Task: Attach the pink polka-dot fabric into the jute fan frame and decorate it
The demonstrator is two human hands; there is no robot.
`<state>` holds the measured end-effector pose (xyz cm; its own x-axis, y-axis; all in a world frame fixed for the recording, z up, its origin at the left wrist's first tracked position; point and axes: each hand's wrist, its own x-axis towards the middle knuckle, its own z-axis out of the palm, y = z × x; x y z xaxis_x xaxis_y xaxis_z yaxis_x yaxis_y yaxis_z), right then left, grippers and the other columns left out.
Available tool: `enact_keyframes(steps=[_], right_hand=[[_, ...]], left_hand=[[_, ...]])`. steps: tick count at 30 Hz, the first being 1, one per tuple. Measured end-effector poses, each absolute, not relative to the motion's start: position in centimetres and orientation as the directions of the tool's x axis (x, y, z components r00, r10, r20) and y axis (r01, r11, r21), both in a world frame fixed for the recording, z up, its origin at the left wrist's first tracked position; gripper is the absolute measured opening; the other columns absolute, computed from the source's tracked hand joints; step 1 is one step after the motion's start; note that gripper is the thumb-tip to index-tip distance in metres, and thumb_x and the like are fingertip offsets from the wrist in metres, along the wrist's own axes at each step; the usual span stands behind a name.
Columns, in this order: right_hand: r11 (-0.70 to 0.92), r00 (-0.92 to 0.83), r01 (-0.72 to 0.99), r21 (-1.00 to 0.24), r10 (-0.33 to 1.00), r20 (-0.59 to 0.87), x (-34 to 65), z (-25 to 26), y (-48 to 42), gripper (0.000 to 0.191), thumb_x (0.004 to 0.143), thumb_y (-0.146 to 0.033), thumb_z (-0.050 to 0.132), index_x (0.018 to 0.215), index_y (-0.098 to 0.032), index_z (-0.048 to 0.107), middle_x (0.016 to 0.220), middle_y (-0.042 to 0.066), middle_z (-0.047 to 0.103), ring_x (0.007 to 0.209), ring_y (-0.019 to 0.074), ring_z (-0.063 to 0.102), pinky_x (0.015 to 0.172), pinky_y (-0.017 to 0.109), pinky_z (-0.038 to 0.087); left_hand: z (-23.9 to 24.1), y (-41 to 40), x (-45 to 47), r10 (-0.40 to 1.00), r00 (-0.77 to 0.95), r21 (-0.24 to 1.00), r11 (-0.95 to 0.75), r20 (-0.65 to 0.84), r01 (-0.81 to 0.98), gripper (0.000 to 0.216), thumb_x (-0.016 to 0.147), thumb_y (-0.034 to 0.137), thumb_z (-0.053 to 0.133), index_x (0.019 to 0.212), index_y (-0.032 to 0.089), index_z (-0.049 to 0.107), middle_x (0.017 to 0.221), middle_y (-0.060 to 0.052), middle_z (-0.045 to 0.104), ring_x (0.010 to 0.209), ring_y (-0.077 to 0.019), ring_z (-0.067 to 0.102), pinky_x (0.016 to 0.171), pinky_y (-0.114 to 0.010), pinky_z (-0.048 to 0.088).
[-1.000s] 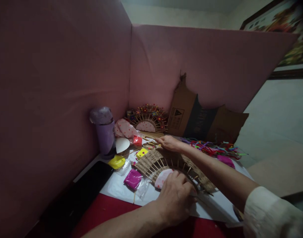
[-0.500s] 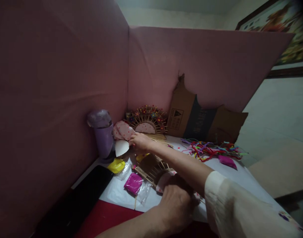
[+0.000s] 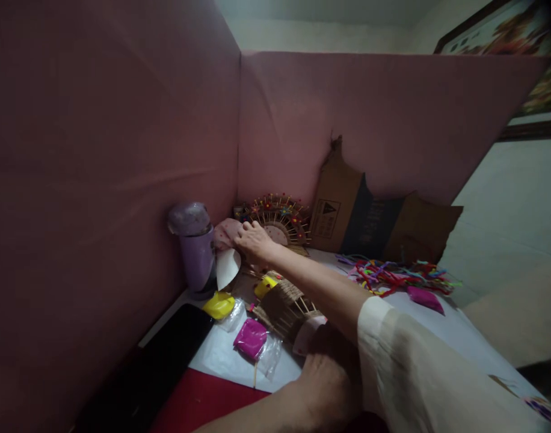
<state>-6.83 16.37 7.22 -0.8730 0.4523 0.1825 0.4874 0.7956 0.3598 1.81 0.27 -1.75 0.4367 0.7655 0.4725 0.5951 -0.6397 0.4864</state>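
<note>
Pink cloth (image 3: 225, 231) beneath fingertips of right hand (image 3: 256, 242), beside cup (image 3: 195, 252); fingers together, grip possibly not closed, view dim. Nearer, left hand (image 3: 332, 374) on woven fan (image 3: 284, 304), fingers hidden. Advise: keep forearm off fan sticks.

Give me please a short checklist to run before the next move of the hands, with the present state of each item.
1. Right hand touches the cloth: ok.
2. Right hand is closed on the cloth: cannot tell, too dim.
3. Left hand presses on the fan: cannot tell, the sleeve hides part of it.
4. Cup stands upright beside the cloth: ok.
5. Yellow clay lies apart from both hands: ok.
</note>
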Motion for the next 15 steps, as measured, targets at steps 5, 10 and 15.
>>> enact_keyframes(steps=[5, 10, 15], right_hand=[[0.741, -0.837, 0.546, 0.392, 0.456, 0.304, -4.2, 10.9, 15.7, 0.023, 0.085, -0.022, 0.045, 0.099, -0.013, 0.06, 0.111, 0.015, 0.055, 0.109, 0.0293, 0.038, 0.09, 0.043, 0.026], [0.667, -0.579, 0.744, 0.042, 0.612, 0.539, 1.6, 13.0, 14.7, 0.035, 0.077, -0.04, 0.059, 0.1, -0.014, 0.06, 0.103, 0.012, 0.058, 0.097, 0.0258, 0.047, 0.081, 0.037, 0.035], [0.574, -0.321, 0.383, -0.724, 0.817, 0.478, 9.2, 11.5, 10.5, 0.04, 0.078, -0.047, 0.056, 0.1, -0.013, 0.058, 0.088, 0.005, 0.063, 0.079, 0.0159, 0.055, 0.069, 0.027, 0.04]], left_hand=[[-2.3, 0.3, 1.5, 0.745, 0.54, 0.413, -0.667, 0.393, 0.62, 0.015, 0.072, 0.024, 0.058, 0.083, 0.017, 0.066, 0.087, -0.011, 0.064, 0.083, -0.026, 0.055, 0.073, -0.039, 0.045], [-2.1, 0.2, 1.0, 0.739, 0.543, 0.452, -0.673, 0.399, 0.585, 0.01, 0.073, 0.018, 0.059, 0.079, 0.019, 0.067, 0.084, -0.007, 0.064, 0.089, -0.0244, 0.055, 0.079, -0.037, 0.043], [-1.0, 0.1, 1.3, 0.779, 0.369, 0.645, -0.626, 0.506, 0.438, 0.015, 0.078, 0.013, 0.052, 0.077, 0.018, 0.067, 0.085, -0.006, 0.066, 0.085, -0.0198, 0.057, 0.079, -0.033, 0.042]])
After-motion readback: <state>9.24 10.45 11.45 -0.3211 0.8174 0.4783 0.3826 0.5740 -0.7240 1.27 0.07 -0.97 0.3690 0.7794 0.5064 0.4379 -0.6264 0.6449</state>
